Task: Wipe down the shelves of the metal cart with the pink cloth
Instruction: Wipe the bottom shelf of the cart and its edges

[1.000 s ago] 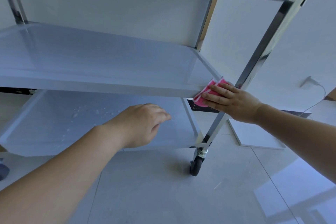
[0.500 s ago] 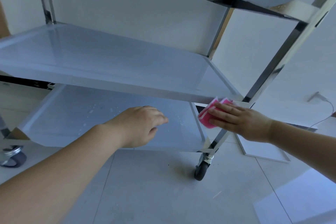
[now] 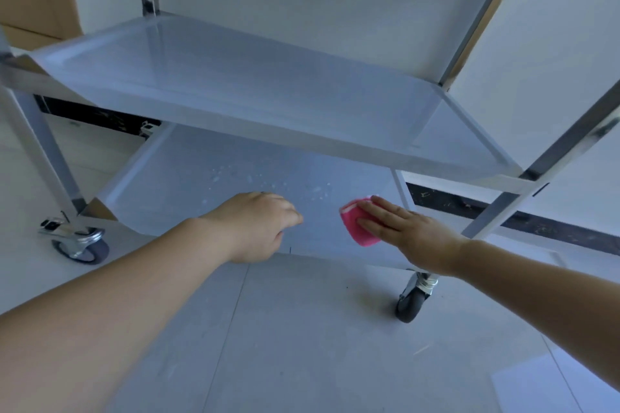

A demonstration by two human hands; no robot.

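Where before mid-shelf, cloth [image 3: 357, 223] lower.

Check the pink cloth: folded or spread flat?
Folded. The pink cloth shows as a small thick pad under the right hand fingers, pressed on the bottom shelf.

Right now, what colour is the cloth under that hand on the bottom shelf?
Bright pink; the cloth shows best in the head view, under the right hand.

on the bottom shelf [image 3: 188, 178], cloth [image 3: 355, 226] under right hand [image 3: 407, 235], left hand [image 3: 258, 225] beside it.
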